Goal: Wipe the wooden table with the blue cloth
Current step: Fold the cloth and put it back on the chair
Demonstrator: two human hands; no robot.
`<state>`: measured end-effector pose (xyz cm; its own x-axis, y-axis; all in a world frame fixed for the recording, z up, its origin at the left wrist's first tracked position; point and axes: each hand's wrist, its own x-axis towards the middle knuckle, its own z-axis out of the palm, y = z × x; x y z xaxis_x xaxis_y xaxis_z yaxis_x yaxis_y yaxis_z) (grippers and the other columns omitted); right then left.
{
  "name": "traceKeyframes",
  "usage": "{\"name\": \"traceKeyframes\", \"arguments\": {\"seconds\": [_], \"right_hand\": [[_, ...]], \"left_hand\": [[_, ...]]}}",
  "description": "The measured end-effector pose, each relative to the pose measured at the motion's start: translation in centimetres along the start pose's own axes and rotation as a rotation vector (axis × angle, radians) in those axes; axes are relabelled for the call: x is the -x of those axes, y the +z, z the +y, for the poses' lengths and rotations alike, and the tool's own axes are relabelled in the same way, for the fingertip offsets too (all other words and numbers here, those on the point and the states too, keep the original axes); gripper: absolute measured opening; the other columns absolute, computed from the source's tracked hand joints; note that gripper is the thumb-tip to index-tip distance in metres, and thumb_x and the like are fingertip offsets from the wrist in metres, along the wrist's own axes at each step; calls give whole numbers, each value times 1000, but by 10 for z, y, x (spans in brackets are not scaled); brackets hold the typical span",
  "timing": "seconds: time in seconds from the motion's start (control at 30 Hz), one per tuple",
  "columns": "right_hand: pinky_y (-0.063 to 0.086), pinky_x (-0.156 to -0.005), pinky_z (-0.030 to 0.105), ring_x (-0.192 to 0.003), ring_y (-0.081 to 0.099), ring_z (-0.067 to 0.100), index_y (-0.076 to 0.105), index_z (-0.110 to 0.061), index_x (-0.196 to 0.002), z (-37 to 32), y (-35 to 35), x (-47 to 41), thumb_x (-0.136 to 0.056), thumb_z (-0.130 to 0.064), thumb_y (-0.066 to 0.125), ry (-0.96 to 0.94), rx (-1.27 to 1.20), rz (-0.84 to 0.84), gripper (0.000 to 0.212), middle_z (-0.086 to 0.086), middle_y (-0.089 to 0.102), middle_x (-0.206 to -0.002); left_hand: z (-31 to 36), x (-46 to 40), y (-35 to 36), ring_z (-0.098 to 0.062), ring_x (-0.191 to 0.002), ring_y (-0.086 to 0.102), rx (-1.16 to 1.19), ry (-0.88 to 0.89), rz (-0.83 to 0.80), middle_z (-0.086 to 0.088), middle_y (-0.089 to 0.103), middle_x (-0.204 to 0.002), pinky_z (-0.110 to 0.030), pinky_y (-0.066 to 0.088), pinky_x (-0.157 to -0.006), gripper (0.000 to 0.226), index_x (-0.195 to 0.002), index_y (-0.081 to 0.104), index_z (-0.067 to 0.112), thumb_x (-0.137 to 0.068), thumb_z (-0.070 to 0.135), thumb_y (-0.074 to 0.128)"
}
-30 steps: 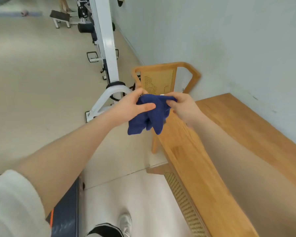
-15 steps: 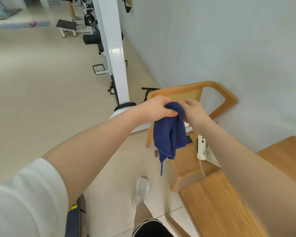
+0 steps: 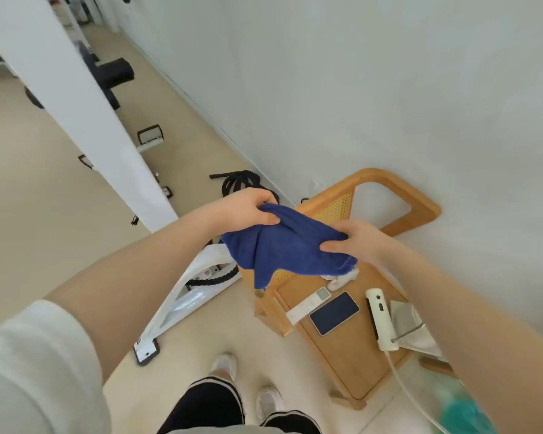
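Beside the pale wall stands a wooden chair (image 3: 351,346) with a phone (image 3: 334,313) and a remote (image 3: 308,305) on its seat, and above it the left hand (image 3: 248,209) and right hand (image 3: 353,241) each grip the blue cloth (image 3: 286,249), stretched between them in the air.

Deep blue cloth (image 3: 290,245), tan chair (image 3: 351,349)

Blue cloth (image 3: 289,249) hides chair (image 3: 351,339) seat's far part.
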<state>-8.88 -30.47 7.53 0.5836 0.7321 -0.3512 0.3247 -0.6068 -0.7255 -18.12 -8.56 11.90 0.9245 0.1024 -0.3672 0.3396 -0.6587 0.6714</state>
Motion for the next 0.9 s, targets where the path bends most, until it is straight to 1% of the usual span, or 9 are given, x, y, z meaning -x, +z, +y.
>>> {"name": "traceKeyframes", "arguments": {"seconds": [0.07,0.17,0.3,0.37,0.47,0.6,0.67,0.77,0.9], "right_hand": [[42,-71,38,-74,53,21,60,2,-91,13,-9,-18,-70,-44,62,73,-109,90,51,22,60,-83],[45,-71,31,-73,55,17,63,-6,-89,30,-10,-42,-89,-22,55,204,-380,184,17,14,62,-82],[38,-44,18,-46,39,9,52,-14,-76,48,-4,-79,-96,-2,40,404,-620,447,26,-1,43,-53],[40,-46,21,-42,40,9,51,-13,-78,53,1,-97,-96,-5,41,491,-645,578,22,0,42,-50],[47,-74,32,-72,58,16,60,-15,-100,44,16,-133,-93,-28,53,534,-543,525,17,1,63,-81],[41,-91,29,-106,48,10,45,-20,-130,12,39,-189,-85,-28,64,435,-460,448,49,-9,48,-119],[42,-86,30,-102,50,16,46,-15,-127,-2,45,-208,-84,-19,64,421,-368,451,47,0,53,-115],[45,-73,37,-83,56,26,56,-8,-97,-8,43,-212,-86,-18,56,561,-272,408,15,8,61,-88],[50,-82,42,-89,62,21,62,-14,-98,13,30,-192,-83,-28,61,671,-625,493,21,2,65,-90]], "left_hand": [[-8,-34,-14,-18,-80,60,-46,-15,-90,-11,67,-94,-37,51,-77,31,-96,61,6,-77,29,66],[-20,-89,-33,-19,-73,60,-168,-30,-274,-8,65,-84,-34,48,-66,38,-91,64,9,-61,30,59],[-39,-168,-58,-19,-78,63,-258,-17,-386,0,67,-79,-34,50,-68,21,-77,65,21,-60,27,54],[-42,-206,-64,-20,-80,62,-217,30,-382,-3,67,-80,-34,49,-72,17,-79,66,17,-67,24,56],[-45,-246,-59,-17,-80,62,-228,87,-489,-8,69,-88,-36,51,-78,14,-89,67,14,-80,15,56],[-58,-277,-45,-14,-79,60,-176,127,-655,1,66,-86,-30,49,-77,14,-86,63,25,-84,13,54],[-60,-286,-47,-14,-79,58,-121,134,-722,-1,65,-87,-31,48,-78,15,-84,61,24,-87,12,53],[-61,-296,-53,-16,-79,56,-81,144,-806,-3,63,-86,-35,47,-78,9,-83,61,24,-81,17,55],[-64,-312,-53,-17,-86,60,-92,140,-779,1,66,-91,-37,48,-84,15,-93,62,25,-78,27,60]]}}
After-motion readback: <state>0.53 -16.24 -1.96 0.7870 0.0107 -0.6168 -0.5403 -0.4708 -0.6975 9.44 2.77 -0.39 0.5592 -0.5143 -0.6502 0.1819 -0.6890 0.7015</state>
